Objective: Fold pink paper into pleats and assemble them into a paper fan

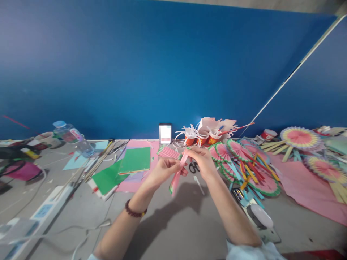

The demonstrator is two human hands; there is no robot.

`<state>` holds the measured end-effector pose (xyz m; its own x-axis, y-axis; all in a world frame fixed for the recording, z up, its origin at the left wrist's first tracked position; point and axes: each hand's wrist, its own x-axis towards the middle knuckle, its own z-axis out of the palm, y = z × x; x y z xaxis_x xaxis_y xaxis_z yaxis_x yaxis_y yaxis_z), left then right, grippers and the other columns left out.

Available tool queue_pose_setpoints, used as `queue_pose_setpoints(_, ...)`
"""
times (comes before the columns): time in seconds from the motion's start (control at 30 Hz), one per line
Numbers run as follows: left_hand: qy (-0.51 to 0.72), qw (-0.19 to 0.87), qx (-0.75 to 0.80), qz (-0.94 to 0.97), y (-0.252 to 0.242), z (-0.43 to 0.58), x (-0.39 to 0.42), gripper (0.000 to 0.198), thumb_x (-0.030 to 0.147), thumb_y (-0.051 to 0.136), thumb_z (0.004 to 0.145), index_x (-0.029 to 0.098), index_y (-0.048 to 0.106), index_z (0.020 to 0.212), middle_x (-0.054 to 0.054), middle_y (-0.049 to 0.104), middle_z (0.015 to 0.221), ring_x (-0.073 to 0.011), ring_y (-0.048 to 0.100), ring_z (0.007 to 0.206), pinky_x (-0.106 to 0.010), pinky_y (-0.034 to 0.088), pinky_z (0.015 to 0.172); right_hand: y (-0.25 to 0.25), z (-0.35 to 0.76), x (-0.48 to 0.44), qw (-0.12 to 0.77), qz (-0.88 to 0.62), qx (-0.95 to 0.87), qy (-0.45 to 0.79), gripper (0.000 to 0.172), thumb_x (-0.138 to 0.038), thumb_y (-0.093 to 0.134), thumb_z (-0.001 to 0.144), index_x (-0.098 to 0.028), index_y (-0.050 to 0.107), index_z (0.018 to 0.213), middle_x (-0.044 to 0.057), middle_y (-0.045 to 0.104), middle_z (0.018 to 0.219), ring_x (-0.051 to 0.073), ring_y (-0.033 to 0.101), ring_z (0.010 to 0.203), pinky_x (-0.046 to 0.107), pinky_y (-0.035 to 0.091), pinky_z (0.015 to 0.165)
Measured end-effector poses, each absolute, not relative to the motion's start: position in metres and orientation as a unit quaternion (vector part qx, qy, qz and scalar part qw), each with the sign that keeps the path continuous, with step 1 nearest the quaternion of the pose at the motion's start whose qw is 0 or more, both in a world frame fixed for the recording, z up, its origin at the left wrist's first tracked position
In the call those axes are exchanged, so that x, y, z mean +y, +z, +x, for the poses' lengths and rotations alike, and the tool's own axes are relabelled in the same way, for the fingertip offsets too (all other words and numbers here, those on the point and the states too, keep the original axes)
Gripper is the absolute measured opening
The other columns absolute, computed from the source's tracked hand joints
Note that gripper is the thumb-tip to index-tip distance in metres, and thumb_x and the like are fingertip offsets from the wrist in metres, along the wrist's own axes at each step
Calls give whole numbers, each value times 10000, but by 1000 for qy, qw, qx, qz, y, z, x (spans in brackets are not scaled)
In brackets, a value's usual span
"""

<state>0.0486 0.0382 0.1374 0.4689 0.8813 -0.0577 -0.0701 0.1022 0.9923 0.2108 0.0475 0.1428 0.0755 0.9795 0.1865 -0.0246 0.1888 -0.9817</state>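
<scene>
Above the grey table, my left hand [168, 169] pinches a pleated pink paper [168, 152] with green ends at about its middle. One end of the paper spreads up and to the left, the other hangs below my fingers, slightly blurred. A pale pink paper strip [184, 158] crosses it where my hands meet. My right hand [202, 158] is closed, its thumb and fingers gripping the strip's upper end. Black-handled scissors [193, 167] lie on the table just behind and below my right hand, partly hidden.
Green paper sheets [135, 160] and thin wooden sticks [99, 162] lie to the left, near a plastic bottle [73, 135] and a power strip [40, 213]. Finished paper rosettes [267, 182], red cups [214, 137] and a phone [238, 195] are on the right. A lit screen [165, 134] stands against the blue wall.
</scene>
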Motion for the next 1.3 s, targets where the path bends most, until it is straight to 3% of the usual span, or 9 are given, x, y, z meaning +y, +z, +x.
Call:
queue_pose_setpoints(0.2, 380, 624, 375, 571, 132, 49, 40, 359, 488, 718, 696, 129, 728, 720, -82, 733, 665, -194, 688, 622, -299, 548, 663, 144, 208, 46, 575, -454, -537, 418, 224, -374, 693, 706, -187, 704, 583, -22, 463, 517, 114, 428, 564, 253, 358, 526)
queue_pose_setpoints(0.3, 402, 611, 377, 568, 131, 49, 41, 345, 476, 730, 685, 132, 722, 703, -81, 730, 649, -188, 678, 584, -291, 547, 620, 142, 209, 47, 566, -445, -543, 431, 237, -394, 693, 712, -181, 699, 609, -13, 528, 563, 111, 443, 565, 250, 371, 529)
queue_pose_setpoints(0.53, 428, 567, 391, 586, 133, 49, 40, 302, 426, 710, 721, 125, 720, 697, -73, 718, 637, -158, 657, 572, -249, 533, 605, 139, 210, 48, 489, -395, -566, 533, 243, -418, 753, 652, -181, 702, 663, 11, 636, 630, 153, 580, 627, 277, 466, 600)
queue_pose_setpoints(0.7, 422, 559, 386, 600, 138, 50, 38, 317, 442, 692, 737, 131, 731, 786, -59, 713, 642, -149, 650, 576, -237, 524, 589, 143, 208, 46, 530, -417, -546, 497, 233, -405, 748, 654, -182, 707, 598, 8, 616, 577, 148, 554, 573, 284, 448, 569)
queue_pose_setpoints(0.9, 371, 569, 396, 618, 147, 46, 34, 352, 471, 669, 748, 128, 715, 682, -81, 725, 658, -154, 655, 565, -218, 499, 519, 145, 212, 45, 548, -438, -537, 468, 207, -378, 750, 653, -179, 722, 601, 2, 595, 589, 128, 502, 592, 266, 392, 575)
queue_pose_setpoints(1.3, 395, 530, 404, 632, 138, 46, 36, 338, 461, 650, 768, 140, 698, 671, -67, 725, 647, -168, 677, 600, -246, 534, 611, 141, 209, 46, 562, -455, -552, 414, 250, -408, 730, 660, -170, 710, 585, -4, 549, 586, 128, 461, 605, 261, 376, 576)
